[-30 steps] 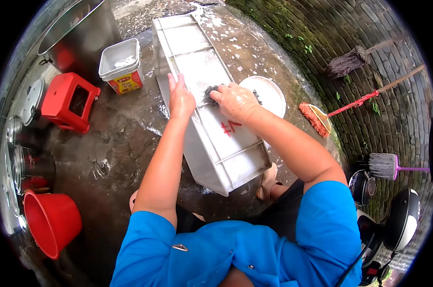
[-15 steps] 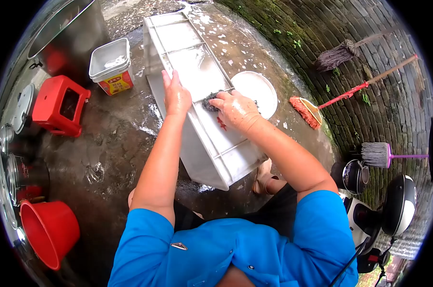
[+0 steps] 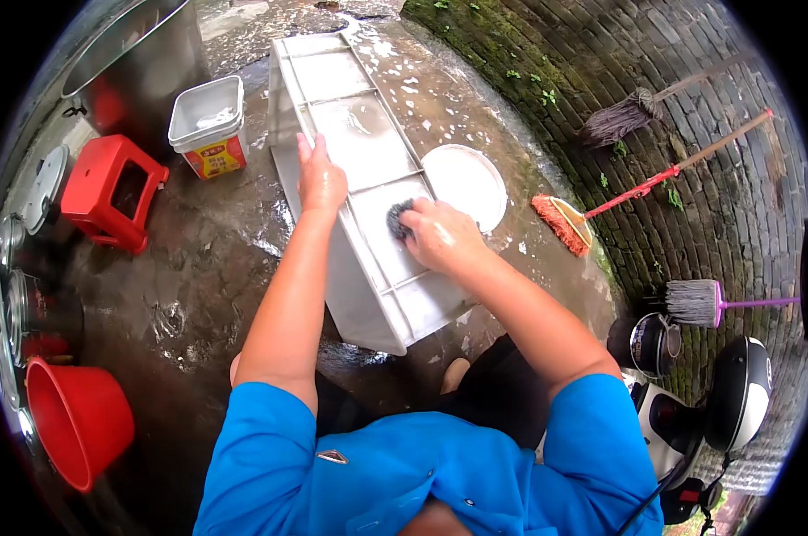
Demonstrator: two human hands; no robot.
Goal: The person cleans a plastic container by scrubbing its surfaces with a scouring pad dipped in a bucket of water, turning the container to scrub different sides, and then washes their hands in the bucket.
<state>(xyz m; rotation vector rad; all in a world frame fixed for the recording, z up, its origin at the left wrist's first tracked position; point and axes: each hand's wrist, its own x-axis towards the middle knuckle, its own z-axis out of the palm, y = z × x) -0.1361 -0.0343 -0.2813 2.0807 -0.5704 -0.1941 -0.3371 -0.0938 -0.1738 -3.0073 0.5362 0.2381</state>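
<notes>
A long white ribbed container [image 3: 359, 134] lies tilted on the wet floor in front of me, its ribbed face up. My left hand [image 3: 322, 181] rests on its left edge with the fingers stretched out. In my right hand [image 3: 441, 236] is a dark grey scouring pad [image 3: 400, 219], pressed on a lower panel of the ribbed face. The fingers curl over the pad. Just right of the container stands a round white tub [image 3: 468, 186].
At the left are a red stool [image 3: 114, 192], a red basin [image 3: 81, 420], a square white bucket [image 3: 208, 125] and a large metal pot [image 3: 141, 62]. An orange broom [image 3: 565, 223], mop [image 3: 623, 116] and purple broom [image 3: 694, 302] lean at the brick wall. A scooter [image 3: 739, 393] stands lower right.
My right hand has moved the scouring pad down the ribbed face, onto a lower panel. My left hand stays on the left edge. The view has shifted slightly.
</notes>
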